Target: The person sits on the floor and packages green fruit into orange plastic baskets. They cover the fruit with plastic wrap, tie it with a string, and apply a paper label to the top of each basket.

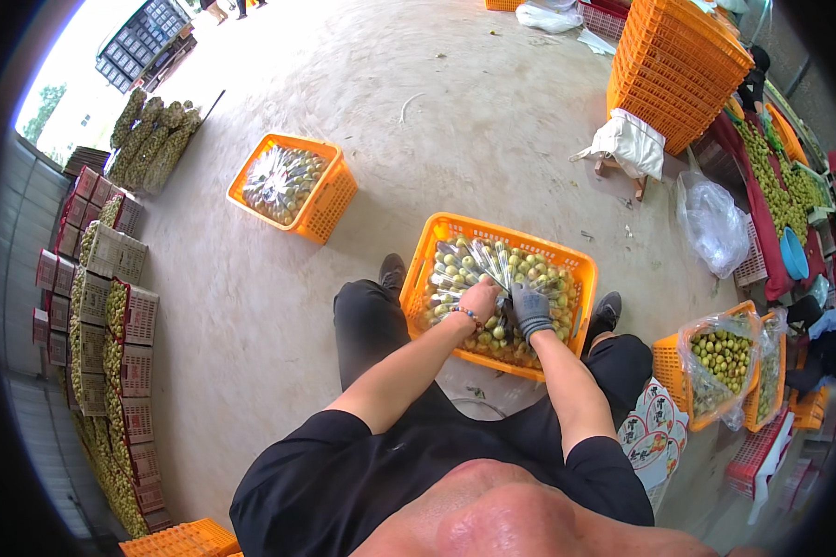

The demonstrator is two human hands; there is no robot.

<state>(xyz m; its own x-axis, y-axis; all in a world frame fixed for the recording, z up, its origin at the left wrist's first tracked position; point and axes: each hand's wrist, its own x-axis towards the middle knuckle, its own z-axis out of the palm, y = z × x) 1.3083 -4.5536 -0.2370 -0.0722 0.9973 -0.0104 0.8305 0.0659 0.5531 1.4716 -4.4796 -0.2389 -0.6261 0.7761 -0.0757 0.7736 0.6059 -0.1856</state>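
Observation:
An orange plastic crate [582, 278] stands on the floor between my feet. Inside it lies a clear plastic bag [488, 261] full of round green and brownish fruit. My left hand [481, 299], bare and with a beaded bracelet at the wrist, is closed on the gathered top of the bag. Beside it my right hand [529, 306], in a grey knitted glove, grips the same gathered plastic. The fingertips of both hands are partly hidden.
A second orange crate [334, 198] with bagged fruit stands ahead to the left. Stacked fruit crates [139, 334] line the left wall. At right are tall nested orange crates [669, 76], a stool under a white bag [630, 143], and plastic-lined crates [669, 369] of fruit.

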